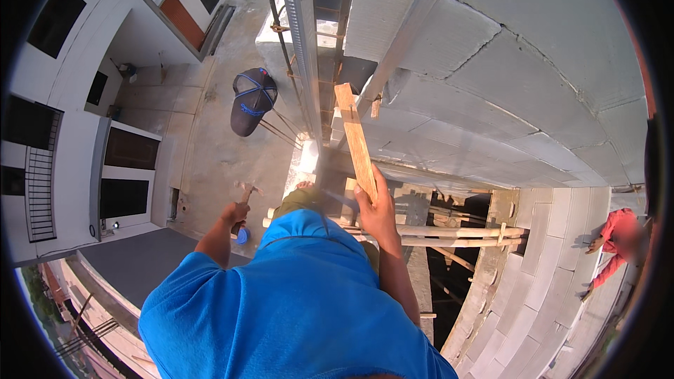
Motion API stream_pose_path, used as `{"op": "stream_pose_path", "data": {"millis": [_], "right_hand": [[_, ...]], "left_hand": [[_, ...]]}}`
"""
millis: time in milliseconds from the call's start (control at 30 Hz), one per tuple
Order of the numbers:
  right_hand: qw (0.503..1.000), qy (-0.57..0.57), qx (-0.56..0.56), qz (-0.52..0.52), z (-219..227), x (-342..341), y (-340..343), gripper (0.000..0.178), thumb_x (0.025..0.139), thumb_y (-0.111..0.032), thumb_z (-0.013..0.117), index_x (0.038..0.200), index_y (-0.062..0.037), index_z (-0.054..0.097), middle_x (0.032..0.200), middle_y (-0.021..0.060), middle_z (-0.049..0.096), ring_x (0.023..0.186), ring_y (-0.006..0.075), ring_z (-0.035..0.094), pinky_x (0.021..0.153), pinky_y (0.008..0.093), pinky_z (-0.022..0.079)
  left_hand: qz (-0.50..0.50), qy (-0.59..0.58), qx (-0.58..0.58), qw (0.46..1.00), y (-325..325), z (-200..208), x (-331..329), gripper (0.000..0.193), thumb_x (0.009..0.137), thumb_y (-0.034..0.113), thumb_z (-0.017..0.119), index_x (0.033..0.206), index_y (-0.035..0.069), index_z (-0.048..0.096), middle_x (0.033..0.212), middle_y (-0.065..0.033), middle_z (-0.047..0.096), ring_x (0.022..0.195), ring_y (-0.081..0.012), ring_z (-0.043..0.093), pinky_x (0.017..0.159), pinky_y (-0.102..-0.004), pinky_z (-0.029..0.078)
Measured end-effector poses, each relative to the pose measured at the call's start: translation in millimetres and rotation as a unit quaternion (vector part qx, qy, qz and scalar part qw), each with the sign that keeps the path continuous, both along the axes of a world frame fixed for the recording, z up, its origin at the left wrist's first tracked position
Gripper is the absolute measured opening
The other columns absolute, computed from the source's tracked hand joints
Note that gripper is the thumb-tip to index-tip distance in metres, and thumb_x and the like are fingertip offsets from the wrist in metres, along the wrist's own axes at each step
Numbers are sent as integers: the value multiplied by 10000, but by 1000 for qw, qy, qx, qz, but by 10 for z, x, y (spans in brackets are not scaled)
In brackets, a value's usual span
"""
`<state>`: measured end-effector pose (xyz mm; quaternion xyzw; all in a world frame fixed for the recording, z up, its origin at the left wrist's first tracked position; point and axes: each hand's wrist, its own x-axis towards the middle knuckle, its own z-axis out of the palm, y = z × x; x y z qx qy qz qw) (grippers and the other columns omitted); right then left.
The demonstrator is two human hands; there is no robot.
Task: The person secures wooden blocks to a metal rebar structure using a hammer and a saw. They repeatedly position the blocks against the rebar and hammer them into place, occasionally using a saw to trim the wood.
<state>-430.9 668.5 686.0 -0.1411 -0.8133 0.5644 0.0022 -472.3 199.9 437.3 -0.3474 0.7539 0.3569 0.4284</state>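
My right hand point(379, 212) is closed round the lower end of a flat wooden strip point(357, 137), which slants up and away in front of the wall. The strip's far end is beside an upright metal channel point(414, 28); whether they touch I cannot tell. Lower and to the left, my left hand point(236, 213) grips a hammer point(246, 191) by its handle, the head pointing away from me. Just below that hand shows a small blue round thing point(242, 236). A dark cap with blue trim point(254, 100) hangs by the thin steel rods.
A grey block wall point(484, 63) rises on the right. Another metal channel point(303, 49) and rebar point(279, 28) stand ahead. Bamboo poles point(463, 236) cross beside a dark opening point(453, 288). A person in red point(618, 245) is at the far right. White buildings point(77, 91) stand left.
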Motion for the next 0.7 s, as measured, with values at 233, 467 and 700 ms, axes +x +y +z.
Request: {"op": "stream_pose_path", "data": {"millis": [233,467,700], "right_hand": [[996,-56,-42,-59,91,-383,-277,647,1083,-299,657,1632,-67,404,1254,219,731,1096,278,738,934,426,585],[990,-84,-89,-77,253,-556,-502,668,1092,-297,652,1654,-82,361,1118,136,720,721,147,657,612,314,540],[986,-50,-134,-84,265,-692,-561,627,1115,-217,617,1666,-121,331,1023,51,627,559,70,524,478,257,466]], "left_hand": [[-3,-32,37,999,66,-289,-228,303,1003,293,670,973,-7,637,788,-106,590,601,-252,615,532,-451,584],[-9,-56,53,997,-19,-488,-451,273,1008,264,659,1003,-8,644,827,-117,611,644,-260,634,545,-452,591],[9,-34,65,997,-145,-594,-789,263,1004,263,620,1133,33,635,841,-82,584,676,-238,613,576,-449,577]]}}
